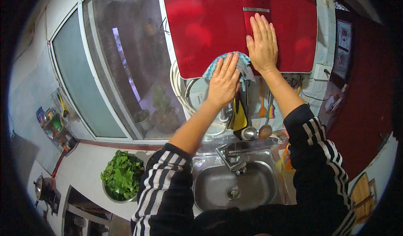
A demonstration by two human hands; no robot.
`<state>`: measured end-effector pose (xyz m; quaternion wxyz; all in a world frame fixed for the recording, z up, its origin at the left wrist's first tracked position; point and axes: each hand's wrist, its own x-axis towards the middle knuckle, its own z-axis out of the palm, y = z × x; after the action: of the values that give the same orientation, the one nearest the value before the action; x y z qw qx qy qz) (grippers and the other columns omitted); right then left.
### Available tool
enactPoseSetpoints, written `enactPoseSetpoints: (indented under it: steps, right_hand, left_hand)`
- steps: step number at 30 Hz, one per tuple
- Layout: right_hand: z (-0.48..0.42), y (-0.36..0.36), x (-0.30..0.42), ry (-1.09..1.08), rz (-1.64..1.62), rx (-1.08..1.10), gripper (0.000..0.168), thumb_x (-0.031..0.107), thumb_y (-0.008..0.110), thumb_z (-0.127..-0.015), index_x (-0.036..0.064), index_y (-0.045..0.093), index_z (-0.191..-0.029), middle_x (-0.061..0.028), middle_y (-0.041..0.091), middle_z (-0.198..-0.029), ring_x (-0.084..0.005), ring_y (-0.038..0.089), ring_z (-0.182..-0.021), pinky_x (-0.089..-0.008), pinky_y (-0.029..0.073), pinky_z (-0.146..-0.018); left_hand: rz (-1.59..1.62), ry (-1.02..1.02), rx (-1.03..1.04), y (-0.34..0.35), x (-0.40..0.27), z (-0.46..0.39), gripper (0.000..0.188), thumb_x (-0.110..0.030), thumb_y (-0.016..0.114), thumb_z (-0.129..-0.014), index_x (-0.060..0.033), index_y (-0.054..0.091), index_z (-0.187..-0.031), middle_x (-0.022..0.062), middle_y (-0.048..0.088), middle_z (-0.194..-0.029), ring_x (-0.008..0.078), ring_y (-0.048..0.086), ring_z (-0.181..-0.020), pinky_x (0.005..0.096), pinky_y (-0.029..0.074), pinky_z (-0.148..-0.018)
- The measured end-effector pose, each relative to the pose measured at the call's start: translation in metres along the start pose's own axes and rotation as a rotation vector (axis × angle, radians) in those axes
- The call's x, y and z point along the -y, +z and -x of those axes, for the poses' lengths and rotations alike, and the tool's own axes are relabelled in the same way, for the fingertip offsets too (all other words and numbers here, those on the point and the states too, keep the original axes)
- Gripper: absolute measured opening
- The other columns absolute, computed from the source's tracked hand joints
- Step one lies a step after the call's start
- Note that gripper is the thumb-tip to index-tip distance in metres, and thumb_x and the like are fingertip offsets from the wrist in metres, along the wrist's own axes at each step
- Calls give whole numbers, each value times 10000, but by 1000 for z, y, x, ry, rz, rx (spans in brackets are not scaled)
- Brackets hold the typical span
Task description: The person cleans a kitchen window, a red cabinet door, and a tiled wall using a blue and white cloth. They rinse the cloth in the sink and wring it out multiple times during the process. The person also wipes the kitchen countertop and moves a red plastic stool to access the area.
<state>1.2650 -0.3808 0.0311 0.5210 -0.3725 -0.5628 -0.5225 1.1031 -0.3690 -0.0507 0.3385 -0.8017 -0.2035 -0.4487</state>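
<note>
A red glossy cabinet front (207,25) with a short metal strip handle (256,9) fills the upper middle. My left hand (223,81) lies over a blue, white and grey cleaning cloth (245,63), pressing it to the panel's lower edge. Part of the cloth hangs below that edge, and the rest is hidden under my fingers. My right hand (264,47) rests flat against the panel just below the handle, fingers stretched upward, thumb apart and nothing held.
Below stands a stainless steel sink (214,188) with a faucet (231,162). A bowl of leafy greens (122,174) sits on the white counter (85,166). Ladles (249,133), a wooden spatula (262,110) and a yellow-black tool (240,116) hang under the cabinet. White hoses (178,91) run beside the window (126,63).
</note>
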Motion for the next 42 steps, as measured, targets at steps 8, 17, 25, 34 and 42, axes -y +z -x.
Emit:
enactPoseSetpoints:
  steps: [8, 17, 25, 34, 42]
  right_hand:
    - [3, 0, -1, 9, -18, 9, 522, 224, 498, -872, 37, 388, -1347, -123, 372, -1407, -269, 318, -1318, -425, 206, -1106]
    - [2, 4, 0, -4, -51, -5, 493, 213, 493, -874, 27, 416, -1324, -123, 386, -1396, -272, 328, -1310, -432, 214, -1100]
    - [3, 5, -21, 18, -375, -102, 406, 244, 436, -913, 15, 511, -1239, -120, 457, -1345, -299, 379, -1279, -457, 234, -1083]
    - [3, -2, -25, -34, -347, 20, 411, 264, 404, -941, 66, 478, -1293, -121, 414, -1385, -301, 331, -1313, -447, 191, -1101]
    - [5, -2, -20, -40, -224, 48, 447, 207, 444, -906, 92, 427, -1337, -97, 382, -1410, -279, 316, -1323, -436, 205, -1105]
  left_hand:
    - [-27, 167, -19, -15, 33, -37, 304, -125, 584, -707, -5, 558, -985, 161, 357, -1414, 288, 331, -1321, 428, 240, -1094]
    - [-210, 25, -388, -58, 75, -161, 388, -150, 599, -757, 45, 519, -1083, 217, 355, -1390, 366, 344, -1277, 467, 245, -1075]
    - [55, -61, -516, 9, 29, -122, 317, -145, 494, -764, 52, 534, -1009, 230, 389, -1360, 392, 346, -1273, 523, 214, -1066]
    - [197, -170, -321, 39, -26, -27, 384, -108, 633, -651, 86, 519, -963, 284, 367, -1326, 394, 293, -1309, 505, 203, -1092]
    - [-90, 171, 72, -21, 68, 45, 154, -178, 572, -743, -69, 525, -841, 101, 360, -1432, 249, 320, -1336, 418, 213, -1111]
